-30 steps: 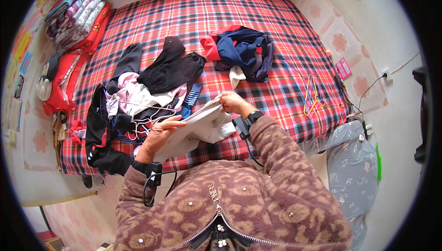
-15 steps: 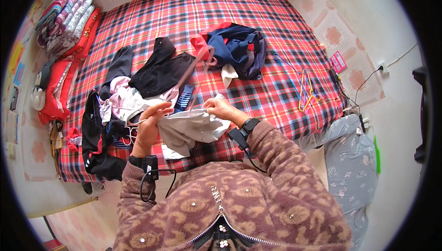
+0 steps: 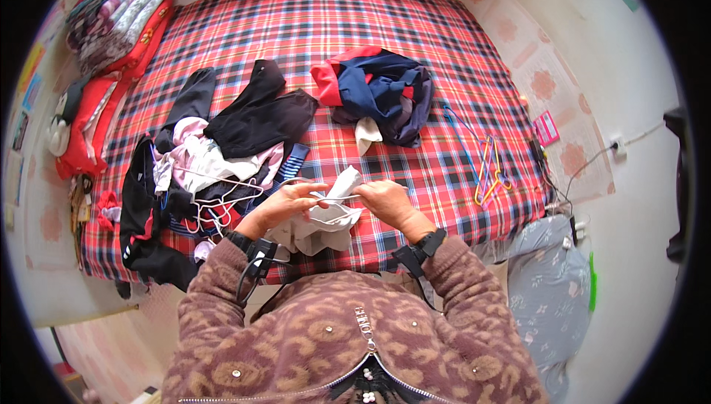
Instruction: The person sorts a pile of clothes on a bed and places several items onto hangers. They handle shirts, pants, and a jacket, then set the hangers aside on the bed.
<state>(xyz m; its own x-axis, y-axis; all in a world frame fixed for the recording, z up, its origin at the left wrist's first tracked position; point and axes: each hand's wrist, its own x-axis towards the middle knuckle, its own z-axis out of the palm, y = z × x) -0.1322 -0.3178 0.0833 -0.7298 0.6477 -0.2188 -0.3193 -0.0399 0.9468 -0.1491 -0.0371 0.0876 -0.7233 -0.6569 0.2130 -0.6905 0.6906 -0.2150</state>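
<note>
Garment, pale grey, bunches at the bed's near edge, right hand pinching what looks like a thin hanger, seemingly for steadiness, left hand half-curled, its hold unclear.

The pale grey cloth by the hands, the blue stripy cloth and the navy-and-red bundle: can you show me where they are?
Pale grey cloth (image 3: pixel 315 240): head view, on its lower folds.
Blue stripy cloth (image 3: pixel 293 162): head view, on its stripes.
Navy-and-red bundle (image 3: pixel 376 84): head view, on its navy part.
</note>
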